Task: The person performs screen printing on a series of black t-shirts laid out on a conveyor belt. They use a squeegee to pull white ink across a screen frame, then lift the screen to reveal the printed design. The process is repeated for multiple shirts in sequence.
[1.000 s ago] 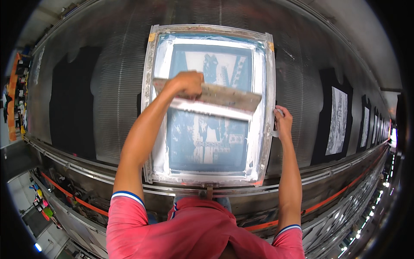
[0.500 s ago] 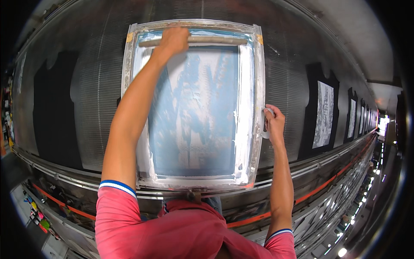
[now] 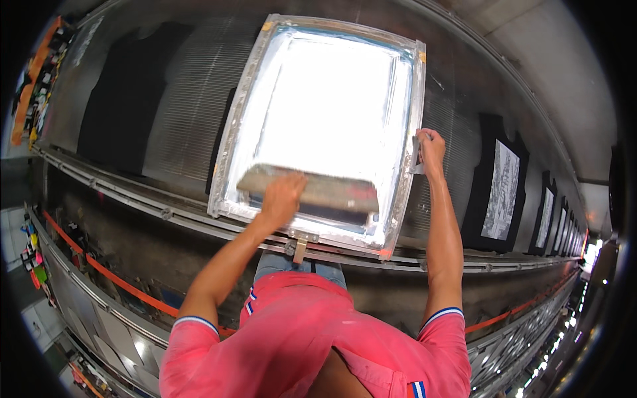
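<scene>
Looking down from the head view, a pink shirt [image 3: 312, 338] with striped sleeve cuffs is seen at the lower edge, and both forearms are stretched up from it toward a long printing table [image 3: 119, 219]. Along the table's near side, metal rails [image 3: 199, 222] and an orange strip [image 3: 119, 282] are run from left to right.

The left hand [image 3: 284, 199] is closed around a wooden squeegee [image 3: 308, 189], which is laid across the lower part of a printing screen [image 3: 325, 119] (its mesh is washed out to bright white by the light). The squeegee is set near the frame's near edge, roughly level across its width. The right hand [image 3: 430, 147] is clamped on the right side of the metal frame [image 3: 406, 159], fingers curled over the rail.

The screen lies flat on the table, directly ahead of the person. To its left, a black garment [image 3: 123, 99] is spread on the table. To the right, black shirts with pale prints [image 3: 501, 182] are laid in a row that recedes toward the far end.
</scene>
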{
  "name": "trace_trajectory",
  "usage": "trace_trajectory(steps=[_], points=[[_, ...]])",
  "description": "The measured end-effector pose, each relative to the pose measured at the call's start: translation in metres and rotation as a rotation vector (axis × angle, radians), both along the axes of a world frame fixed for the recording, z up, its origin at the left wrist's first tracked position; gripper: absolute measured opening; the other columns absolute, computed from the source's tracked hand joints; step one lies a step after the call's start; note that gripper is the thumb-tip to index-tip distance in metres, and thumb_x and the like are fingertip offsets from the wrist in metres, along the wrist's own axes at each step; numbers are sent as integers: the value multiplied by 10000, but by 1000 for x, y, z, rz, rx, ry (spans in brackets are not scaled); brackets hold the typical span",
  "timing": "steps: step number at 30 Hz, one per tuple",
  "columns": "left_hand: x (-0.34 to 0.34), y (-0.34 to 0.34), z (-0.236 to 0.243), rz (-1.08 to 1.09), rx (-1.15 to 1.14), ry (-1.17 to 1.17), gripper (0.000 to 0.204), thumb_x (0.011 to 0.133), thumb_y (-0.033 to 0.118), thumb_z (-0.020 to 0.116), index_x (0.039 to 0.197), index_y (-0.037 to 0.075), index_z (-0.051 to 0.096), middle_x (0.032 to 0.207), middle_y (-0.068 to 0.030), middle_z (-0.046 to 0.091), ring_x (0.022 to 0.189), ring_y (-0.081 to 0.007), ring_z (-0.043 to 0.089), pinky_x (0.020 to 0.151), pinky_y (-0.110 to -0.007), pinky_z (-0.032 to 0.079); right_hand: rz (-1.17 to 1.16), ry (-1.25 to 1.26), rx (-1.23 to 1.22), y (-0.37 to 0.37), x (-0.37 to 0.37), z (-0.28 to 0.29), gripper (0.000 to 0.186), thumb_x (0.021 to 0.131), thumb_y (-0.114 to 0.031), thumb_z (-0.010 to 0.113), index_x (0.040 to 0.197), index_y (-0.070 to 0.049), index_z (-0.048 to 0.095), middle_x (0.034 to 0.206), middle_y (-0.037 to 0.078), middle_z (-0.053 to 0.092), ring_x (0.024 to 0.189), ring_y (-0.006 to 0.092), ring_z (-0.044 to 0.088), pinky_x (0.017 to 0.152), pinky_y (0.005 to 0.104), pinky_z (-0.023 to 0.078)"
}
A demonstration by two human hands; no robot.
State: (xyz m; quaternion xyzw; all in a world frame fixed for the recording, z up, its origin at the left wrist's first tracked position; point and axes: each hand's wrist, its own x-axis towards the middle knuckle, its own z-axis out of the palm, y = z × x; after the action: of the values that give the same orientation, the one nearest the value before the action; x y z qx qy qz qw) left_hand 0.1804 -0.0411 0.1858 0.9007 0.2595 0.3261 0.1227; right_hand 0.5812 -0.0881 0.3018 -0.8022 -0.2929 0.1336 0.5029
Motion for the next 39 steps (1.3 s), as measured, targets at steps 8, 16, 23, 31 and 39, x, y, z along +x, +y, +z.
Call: trace_trajectory(steps=[8,16,23,31,39], points=[[149,-488,10,11,-105,113,541,657,44,675,1193,-6,622,1247,-165,627,1194,-323,575,981,-447,466,43,-653,53,-338,247,-70,266,862,-220,611,913,2,747,848,208,719,793,318,706,730,392,537],[147,-612,-24,355,-130,186,443,636,-47,670,1073,19,700,1091,-161,704,1043,-344,657,895,-442,513,148,-138,-51,-345,143,-70,374,807,-381,685,976,-53,747,962,227,717,945,407,685,844,446,545],[129,-591,-67,302,-151,120,390,656,84,724,1045,101,719,1031,-98,717,937,-311,674,797,-431,535,186,-355,-39,-362,149,-95,359,829,-310,622,988,-10,742,846,179,730,817,275,735,711,394,538],[91,-573,-44,332,-155,196,322,684,65,641,995,100,718,928,-117,713,891,-342,675,770,-453,537,246,-249,141,-344,131,-102,370,788,-321,676,946,7,741,945,202,728,913,340,698,837,412,516],[61,-384,-33,499,-192,387,350,646,64,776,989,16,724,974,-185,710,920,-379,668,832,-452,515,371,25,364,-111,32,-163,308,831,-257,617,1019,-25,692,999,216,696,898,423,660,833,497,520]])
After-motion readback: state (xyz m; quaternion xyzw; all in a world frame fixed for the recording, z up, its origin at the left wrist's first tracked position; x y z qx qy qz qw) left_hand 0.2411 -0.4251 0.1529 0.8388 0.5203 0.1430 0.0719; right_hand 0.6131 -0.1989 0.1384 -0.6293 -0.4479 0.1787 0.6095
